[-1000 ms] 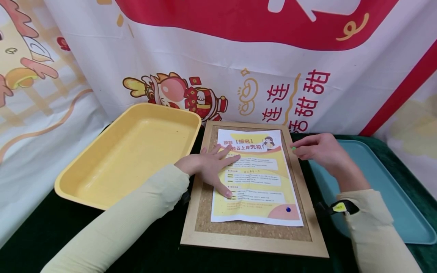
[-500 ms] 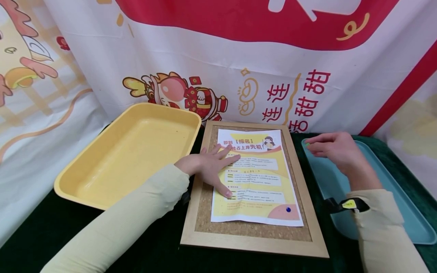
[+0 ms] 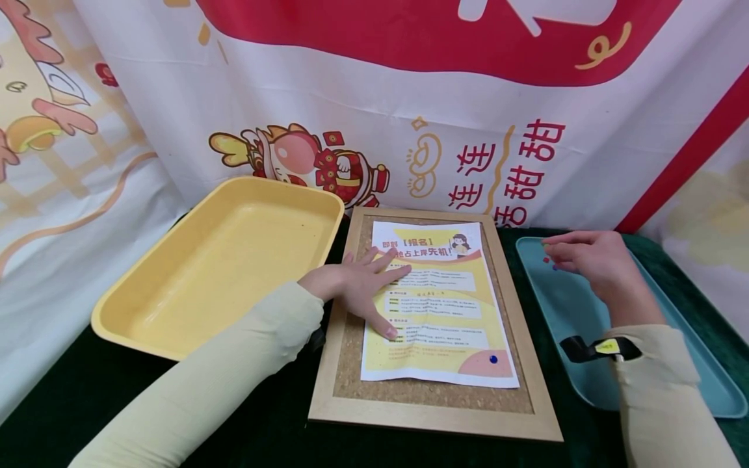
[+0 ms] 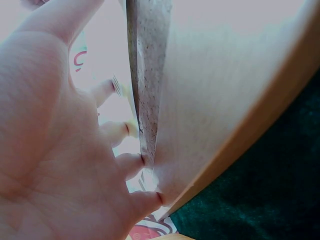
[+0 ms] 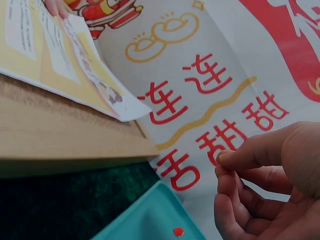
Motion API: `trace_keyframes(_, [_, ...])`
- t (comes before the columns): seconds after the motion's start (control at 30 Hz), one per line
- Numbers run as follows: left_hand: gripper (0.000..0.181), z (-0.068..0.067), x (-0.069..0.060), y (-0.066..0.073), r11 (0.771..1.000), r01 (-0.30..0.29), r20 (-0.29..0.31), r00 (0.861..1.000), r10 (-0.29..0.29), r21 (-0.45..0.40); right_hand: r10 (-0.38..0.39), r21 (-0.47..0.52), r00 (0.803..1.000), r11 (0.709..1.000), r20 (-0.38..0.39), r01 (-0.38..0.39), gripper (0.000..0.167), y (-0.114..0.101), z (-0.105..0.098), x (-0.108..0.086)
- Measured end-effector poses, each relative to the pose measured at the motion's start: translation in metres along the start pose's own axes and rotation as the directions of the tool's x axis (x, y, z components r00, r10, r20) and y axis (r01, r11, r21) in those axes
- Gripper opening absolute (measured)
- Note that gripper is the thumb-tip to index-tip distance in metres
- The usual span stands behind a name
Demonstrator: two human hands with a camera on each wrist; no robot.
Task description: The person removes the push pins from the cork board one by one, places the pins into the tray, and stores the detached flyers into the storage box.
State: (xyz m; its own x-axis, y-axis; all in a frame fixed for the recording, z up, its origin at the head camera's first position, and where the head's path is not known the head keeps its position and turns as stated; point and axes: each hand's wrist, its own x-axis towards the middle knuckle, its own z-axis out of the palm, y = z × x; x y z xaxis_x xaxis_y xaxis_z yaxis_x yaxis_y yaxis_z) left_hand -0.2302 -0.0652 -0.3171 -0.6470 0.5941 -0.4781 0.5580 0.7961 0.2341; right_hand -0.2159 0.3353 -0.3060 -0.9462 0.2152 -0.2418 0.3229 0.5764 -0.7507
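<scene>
Since the paper [image 3: 439,331] is what both hands are busy around, I'll start there: one yellow flyer with white text boxes, a cartoon figure near its 1 o'clock corner, faint creases, and a blue pin [image 3: 493,359] in the pinkish patch at 5 o'clock. It lies on a wood-framed corkboard [image 3: 433,395], and in the right wrist view its far corner looks lifted a bit off the cork.

Edge-wise, an uncovered cork band runs along 6 o'clock, and a narrow strip of dark green cloth separates the frame's 3 o'clock side from the blue tray [image 3: 567,331]. The yellow tray [image 3: 228,253] sits tight against the 10 o'clock side, so way less room there.

The left hand [image 3: 363,289] is on the flyer's 9 o'clock side, fingers spread wide and flat. The right hand [image 3: 591,260] is over the tray's 11 o'clock corner, well apart from the flyer, thumb and forefinger narrowed together; can't tell if anything's between them. A red pin [image 3: 547,259] shows at 6 o'clock from those fingertips, another blue one just beside it.
</scene>
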Motion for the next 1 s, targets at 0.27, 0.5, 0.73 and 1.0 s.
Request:
trace_keyframes(0.27, [0.125, 0.000, 0.001, 0.000, 1.000, 0.000, 0.002, 1.000, 0.000, 0.002, 0.032, 0.015, 0.999, 0.999, 0.010, -0.032, 0.056, 0.015, -0.002, 0.009])
trace_keyframes(0.5, [0.125, 0.001, 0.001, -0.001, 1.000, -0.005, 0.005, 1.000, 0.005, -0.011, 0.079, 0.019, 0.997, 0.997, -0.012, -0.079, 0.056, 0.027, -0.003, 0.014])
trace_keyframes(0.73, [0.126, 0.000, 0.000, -0.001, 1.000, -0.010, 0.006, 1.000, 0.011, -0.018, 0.151, -0.046, 0.988, 0.988, 0.015, -0.150, 0.054, 0.036, -0.007, 0.020])
trace_keyframes(1.0, [0.125, 0.000, 0.001, -0.001, 1.000, -0.009, 0.006, 1.000, 0.009, -0.023, 0.168, -0.039, 0.985, 0.985, 0.039, -0.166, 0.054, 0.042, -0.011, 0.021])
